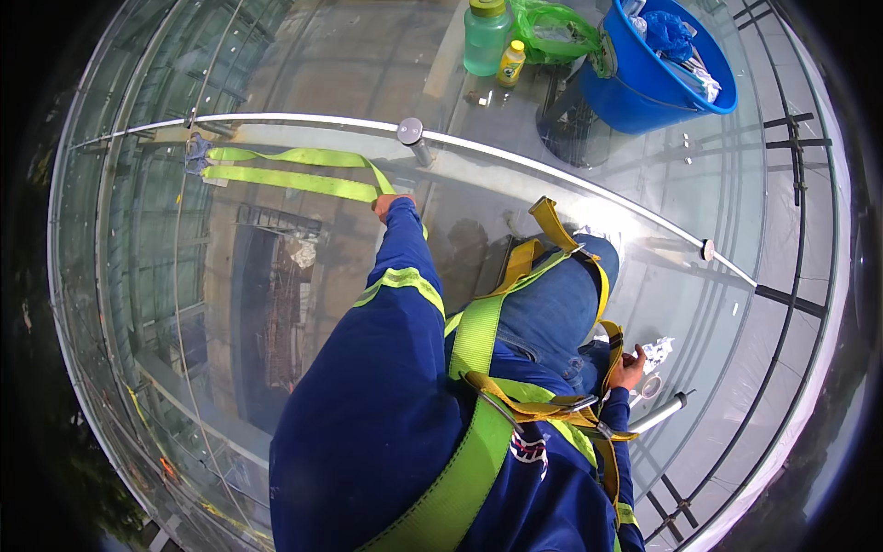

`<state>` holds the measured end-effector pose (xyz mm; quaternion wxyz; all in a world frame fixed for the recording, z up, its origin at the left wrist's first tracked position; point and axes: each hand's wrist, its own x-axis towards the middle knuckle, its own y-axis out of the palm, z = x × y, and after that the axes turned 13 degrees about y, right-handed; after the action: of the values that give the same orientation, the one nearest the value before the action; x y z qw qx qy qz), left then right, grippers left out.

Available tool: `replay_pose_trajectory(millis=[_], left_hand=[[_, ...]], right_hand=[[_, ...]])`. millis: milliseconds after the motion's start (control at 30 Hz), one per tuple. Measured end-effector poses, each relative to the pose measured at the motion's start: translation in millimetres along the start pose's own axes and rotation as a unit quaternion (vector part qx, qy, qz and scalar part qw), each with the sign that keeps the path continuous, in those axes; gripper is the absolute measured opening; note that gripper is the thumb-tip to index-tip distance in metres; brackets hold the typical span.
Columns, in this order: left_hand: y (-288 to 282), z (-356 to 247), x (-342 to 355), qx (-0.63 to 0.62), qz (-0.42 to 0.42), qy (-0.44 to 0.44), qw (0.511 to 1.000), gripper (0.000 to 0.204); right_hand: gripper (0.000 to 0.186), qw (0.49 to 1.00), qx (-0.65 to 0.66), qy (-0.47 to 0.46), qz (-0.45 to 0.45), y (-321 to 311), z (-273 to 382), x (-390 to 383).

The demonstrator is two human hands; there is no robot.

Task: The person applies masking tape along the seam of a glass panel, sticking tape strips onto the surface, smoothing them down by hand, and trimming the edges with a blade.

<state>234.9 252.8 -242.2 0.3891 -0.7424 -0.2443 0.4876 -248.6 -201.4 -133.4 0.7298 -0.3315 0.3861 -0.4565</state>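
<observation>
My left hand (pixel 393 206) reaches ahead and closes around a lime-green webbing strap (pixel 317 187). The strap runs in two lengths to a grey bundle (pixel 197 155) at the far left and hangs over my hand. Low at my right side is my right hand (pixel 627 370), its thumb raised and its other fingers curled, partly hidden. Beside its fingertips lies a crumpled white wipe or paper (pixel 657 353) with dark marks. A pale ring-shaped thing (pixel 650 386) and a silvery tube with a dark tip (pixel 660 413) are close to the right wrist.
I am on a glass surface crossed by a metal rail (pixel 552 179) with a round-capped post (pixel 411 132). Beyond stand a blue bucket (pixel 635 97) of waste, a green bottle (pixel 486 41), a small yellow bottle (pixel 510 64) and a green bag (pixel 552 32). Yellow harness straps (pixel 550 223) loop over my leg.
</observation>
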Motion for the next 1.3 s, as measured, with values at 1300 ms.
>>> replay_pose_trajectory(millis=[1300], left_hand=[[-375.4, 433.3, -5.9, 0.671, 0.364, 0.207, 0.611, 0.075]], right_hand=[[0.064, 0.990, 0.138, 0.027, 0.016, -2.6, -27.5, 30.6]])
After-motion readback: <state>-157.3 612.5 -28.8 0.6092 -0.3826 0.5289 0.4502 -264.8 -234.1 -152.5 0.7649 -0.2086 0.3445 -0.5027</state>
